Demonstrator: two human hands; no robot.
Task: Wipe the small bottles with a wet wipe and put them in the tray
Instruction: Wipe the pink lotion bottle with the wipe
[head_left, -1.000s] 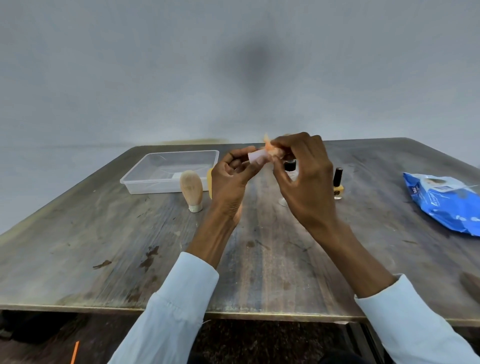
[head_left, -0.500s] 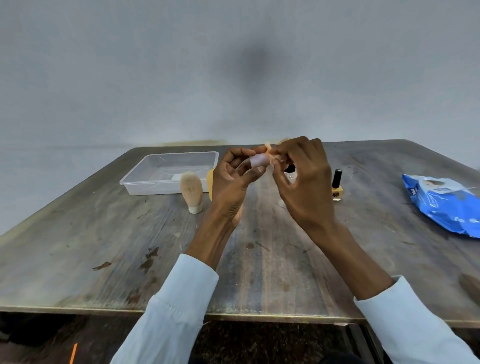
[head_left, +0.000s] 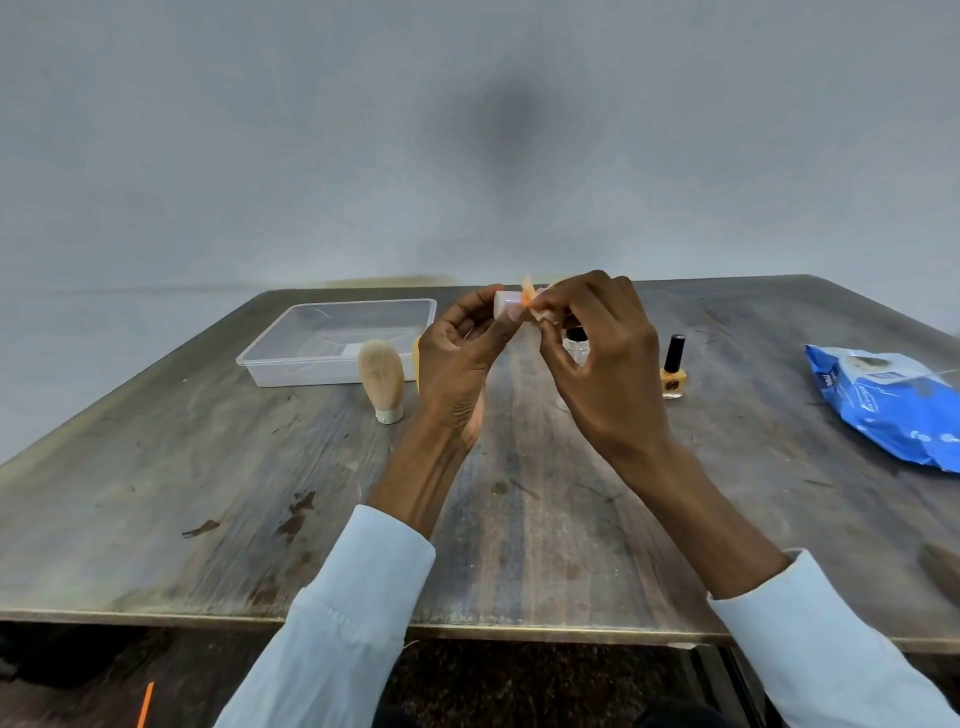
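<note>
bottle (head_left: 506, 301) above worktop (head_left: 208, 493), at 3 o'clock of tray (head_left: 332, 340) | left hand (head_left: 457, 364) pinches its cap end, right hand (head_left: 602, 358) rubs wipe (head_left: 527, 293) | likely light, wet-slippery: hold by cap

The bench (head_left: 218, 499) at mid-frame is worn wood, matt, grain streaked and stained with dark blotches; the tray (head_left: 291, 358) left of centre is clear, smooth plastic with a faint sheen; the tube (head_left: 382, 371) beside it looks matt beige with a pale cap; the nail-polish bottle (head_left: 673, 371) right of centre is glossy glass with a shiny black cap; the wipes pack (head_left: 893, 410) at far right is crinkled, glossy blue film; the sleeves (head_left: 343, 623) at the bottom are pale woven cloth.
</note>
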